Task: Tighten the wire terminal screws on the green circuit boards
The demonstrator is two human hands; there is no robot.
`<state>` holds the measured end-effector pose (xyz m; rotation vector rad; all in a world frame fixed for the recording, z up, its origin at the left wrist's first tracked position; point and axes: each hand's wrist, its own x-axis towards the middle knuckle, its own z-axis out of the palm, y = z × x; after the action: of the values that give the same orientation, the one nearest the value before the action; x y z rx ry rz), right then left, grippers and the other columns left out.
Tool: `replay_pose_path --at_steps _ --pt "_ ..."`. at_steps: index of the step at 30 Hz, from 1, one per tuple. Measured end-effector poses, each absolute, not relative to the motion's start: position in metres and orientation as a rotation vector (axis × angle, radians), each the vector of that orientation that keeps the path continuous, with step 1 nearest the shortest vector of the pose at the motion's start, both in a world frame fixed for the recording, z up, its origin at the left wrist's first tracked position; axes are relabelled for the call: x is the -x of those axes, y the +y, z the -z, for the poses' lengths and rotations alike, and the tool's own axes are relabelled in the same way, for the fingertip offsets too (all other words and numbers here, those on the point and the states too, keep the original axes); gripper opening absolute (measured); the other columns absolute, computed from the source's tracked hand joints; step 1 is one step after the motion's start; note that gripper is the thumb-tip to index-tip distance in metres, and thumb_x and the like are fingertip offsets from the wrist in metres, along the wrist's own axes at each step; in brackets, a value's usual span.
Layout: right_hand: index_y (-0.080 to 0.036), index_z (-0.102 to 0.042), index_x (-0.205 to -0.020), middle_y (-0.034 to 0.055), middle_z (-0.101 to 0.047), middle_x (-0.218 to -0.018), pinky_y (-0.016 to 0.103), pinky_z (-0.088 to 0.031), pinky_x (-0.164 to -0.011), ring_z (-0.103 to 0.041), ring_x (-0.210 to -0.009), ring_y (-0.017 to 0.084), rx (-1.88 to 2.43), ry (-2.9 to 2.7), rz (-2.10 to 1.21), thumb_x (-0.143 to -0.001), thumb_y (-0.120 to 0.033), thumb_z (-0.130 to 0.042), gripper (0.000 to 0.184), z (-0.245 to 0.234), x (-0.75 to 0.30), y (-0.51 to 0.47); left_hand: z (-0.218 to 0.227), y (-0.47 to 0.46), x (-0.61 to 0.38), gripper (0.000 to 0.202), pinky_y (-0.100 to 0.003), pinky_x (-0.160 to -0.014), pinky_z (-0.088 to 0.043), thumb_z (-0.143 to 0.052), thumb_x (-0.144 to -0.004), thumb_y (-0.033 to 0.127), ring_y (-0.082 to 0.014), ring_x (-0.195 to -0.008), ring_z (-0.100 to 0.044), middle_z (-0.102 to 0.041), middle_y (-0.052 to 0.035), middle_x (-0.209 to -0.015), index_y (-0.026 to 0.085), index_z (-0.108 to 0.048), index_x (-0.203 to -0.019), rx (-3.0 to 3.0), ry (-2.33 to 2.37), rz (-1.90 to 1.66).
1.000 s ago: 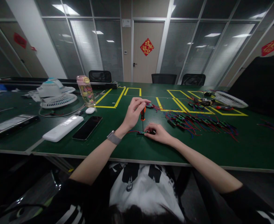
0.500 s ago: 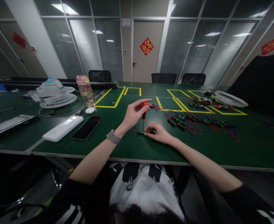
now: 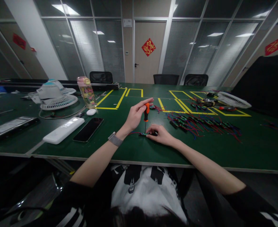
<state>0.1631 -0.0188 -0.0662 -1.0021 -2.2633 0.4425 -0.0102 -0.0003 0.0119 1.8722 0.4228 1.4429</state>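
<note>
My left hand (image 3: 134, 116), a watch on its wrist, is at the orange-and-black handle of an upright screwdriver (image 3: 146, 113). Its fingers reach over the top of the handle, with the thumb side against it. The screwdriver's thin shaft points straight down onto a small green circuit board (image 3: 143, 134) lying on the table. From the board's left end runs a red wire. My right hand (image 3: 160, 134) pinches the board's right end and holds it against the tabletop; its fingers hide that part. Exactly where the tip meets the board is too small to tell.
On the green table (image 3: 120, 151), several wired circuit boards (image 3: 200, 122) lie heaped to the right. Leftward are a black phone (image 3: 88, 129), a white power bank (image 3: 63, 130), a bottle (image 3: 87, 92) and a white fan (image 3: 58, 97). Another fan part (image 3: 233, 99) sits far right.
The fingers of my left hand have shifted around the screwdriver's handle, the thumb drawing back so more of the handle shows. My right hand and the circuit board stay in place.
</note>
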Motion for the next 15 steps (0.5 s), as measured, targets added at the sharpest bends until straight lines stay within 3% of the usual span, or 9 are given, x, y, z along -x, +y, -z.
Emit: replay_pose_path --at_steps 4,9,15 --pt "-0.017 -0.067 -0.085 0.0010 -0.057 -0.072 0.025 -0.040 -0.062 -0.052 -0.066 0.013 0.999 -2.258 -0.446 -0.079 -0.021 -0.066 0.007 0.0664 -0.1631 -0.0185 -0.0101 -0.0022 0.0092 0.027 -0.031 -0.085 -0.050 -0.058 -0.085 0.024 -0.0158 -0.093 -0.065 -0.068 -0.0079 -0.109 0.019 -0.065 -0.110 -1.861 0.490 -1.535" --pt "-0.017 -0.067 -0.084 0.0007 -0.057 -0.071 0.025 -0.040 -0.062 -0.051 -0.066 0.013 1.005 -2.258 -0.436 -0.078 -0.020 -0.067 0.007 0.0659 -0.1626 -0.0187 -0.0096 -0.0017 0.0119 0.020 -0.026 -0.077 -0.048 -0.067 -0.079 0.030 -0.0128 -0.085 -0.059 -0.064 -0.0042 -0.093 0.020 -0.070 -0.096 -1.985 0.569 -1.635" --pt "-0.017 -0.067 -0.084 0.0009 -0.057 -0.071 0.025 -0.040 -0.063 -0.052 -0.067 0.013 0.997 -2.260 -0.425 -0.079 -0.021 -0.065 0.007 0.0669 -0.1630 -0.0181 -0.0106 0.0010 0.0138 0.031 -0.031 -0.094 -0.046 -0.046 -0.089 0.022 -0.0170 -0.105 -0.061 -0.061 -0.0056 -0.120 0.023 -0.067 -0.112 -1.917 0.435 -1.507"
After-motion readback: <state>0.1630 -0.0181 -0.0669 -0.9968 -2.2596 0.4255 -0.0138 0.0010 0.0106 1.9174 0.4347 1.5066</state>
